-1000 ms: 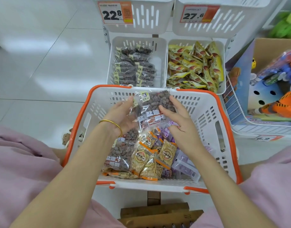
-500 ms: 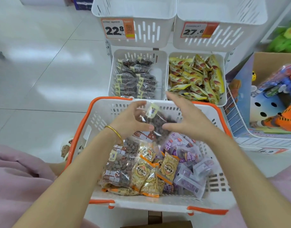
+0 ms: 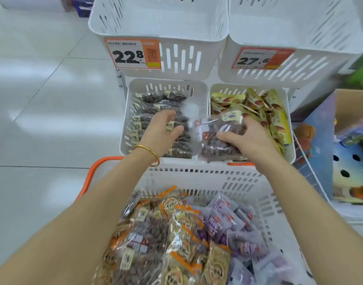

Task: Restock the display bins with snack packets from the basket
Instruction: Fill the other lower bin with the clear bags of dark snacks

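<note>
Arms reached fwd past basket [image 3: 197, 171]. R hand [image 3: 248, 136] grips snack packet [image 3: 215, 147] over divider between left bin [image 3: 125, 128] & right bin [image 3: 290, 140]; long axis near-far, label end away. L hand [image 3: 159, 133] loose-fingered, empty, above left bin.

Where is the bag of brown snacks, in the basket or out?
Out. The right hand grips the clear packet past the basket's far rim, over the lower bins' front edge.

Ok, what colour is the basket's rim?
Orange rim on a white basket, clearest in the head view, left side.
</note>
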A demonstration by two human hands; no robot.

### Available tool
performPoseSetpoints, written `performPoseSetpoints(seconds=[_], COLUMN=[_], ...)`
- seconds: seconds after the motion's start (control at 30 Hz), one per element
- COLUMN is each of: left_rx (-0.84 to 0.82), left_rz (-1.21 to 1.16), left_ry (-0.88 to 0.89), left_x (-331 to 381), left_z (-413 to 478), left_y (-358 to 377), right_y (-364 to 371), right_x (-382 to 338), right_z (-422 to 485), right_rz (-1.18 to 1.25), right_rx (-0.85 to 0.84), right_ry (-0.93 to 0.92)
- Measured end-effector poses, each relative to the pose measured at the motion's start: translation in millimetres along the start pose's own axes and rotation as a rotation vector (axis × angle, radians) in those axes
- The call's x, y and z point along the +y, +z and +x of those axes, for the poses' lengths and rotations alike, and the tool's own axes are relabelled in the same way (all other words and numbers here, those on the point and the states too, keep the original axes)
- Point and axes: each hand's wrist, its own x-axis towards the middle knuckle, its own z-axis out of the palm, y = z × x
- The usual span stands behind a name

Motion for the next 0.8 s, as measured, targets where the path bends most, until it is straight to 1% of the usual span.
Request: performPoseSetpoints(seconds=[0.03,0.1,0.17,0.27,0.4,0.53,0.6,0.63,0.67,0.73,0.77,0.8], left_rx=[-0.009,-0.164,-0.34,-0.504,-0.558,-0.588,-0.556,-0.502,-0.41,-0.159,-0.067,-0.029], left_rz=[0.141,0.428,0.645,0.877,0.989,1.016,0.927,0.86,0.803,0.745,0.731,0.732], left_ry=[0.026,0.157,0.274,0.275,0.315,0.314,0.322,0.339,0.364,0.381,0.362,0.34], left_x=[-13,-34,-49,-61,-76,-83,-82,-80,-80,-80,-80,-81], left_z=[12,31,46,58,61,62,64,66,67,74,78,83], left_y=[6,22,37,44,36,29,28,25,22,15,13,12], right_y=[2,8,16,30,43,52,55,57,60,67,72,78], right_x=[5,13,19,23,30,34,24,16,7,-5,-9,-11], right_z=[9,25,39,53,61,63,67,71,75,88,96,103], right_rz=[0.064,0.099,0.106,0.091,0.034,-0.055,-0.108,-0.155,-0.224,-0.453,-0.599,-0.726], right_rx=[0.085,0.187,0.216,0.213,0.157,0.198,0.247,0.275,0.303,0.336,0.34,0.345], right_ry=[0.039,0.101,0.143,0.175,0.162,0.109,0.004,-0.077,-0.168,-0.32,-0.37,-0.412])
